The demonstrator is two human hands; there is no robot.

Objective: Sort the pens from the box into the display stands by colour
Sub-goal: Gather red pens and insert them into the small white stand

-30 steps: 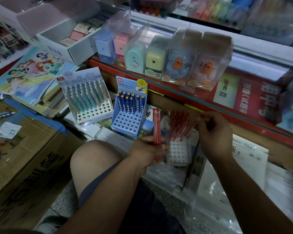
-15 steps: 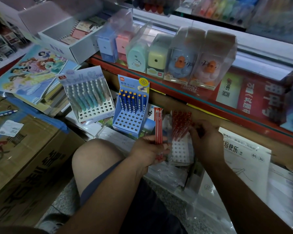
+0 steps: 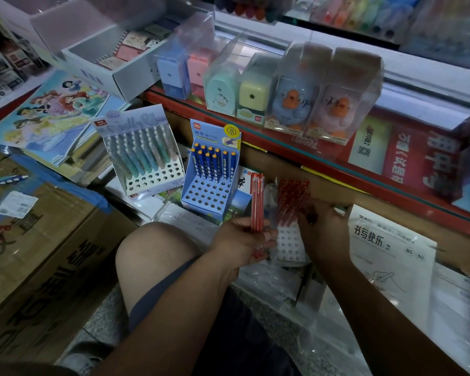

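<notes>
**Three Stands, One Bundle of Red Pens in Hand**

Three display stands are set in a row below the red-edged shelf (image 3: 337,169).

- Left: pastel stand (image 3: 152,183). Its rear rows hold teal and pastel pens (image 3: 144,156), and the front rows of holes are visible.
- Centre: blue stand (image 3: 206,195). Its rear rows hold blue pens (image 3: 215,164) with yellow caps.
- Right: white stand (image 3: 289,240). Its rear rows hold the racked red pens (image 3: 292,196).

Left hand (image 3: 242,240): the fingers are curled round the held red pens (image 3: 257,202). This small bundle is upright, between the blue stand and the white stand.

Right hand (image 3: 324,226): positioned at the right side of the white stand, with the fingers curled against the racked red pens. Blur prevents telling whether they pinch a pen.

A cardboard carton (image 3: 44,253) lies at far left. Boxed sharpeners (image 3: 291,93) stand on the shelf.
</notes>
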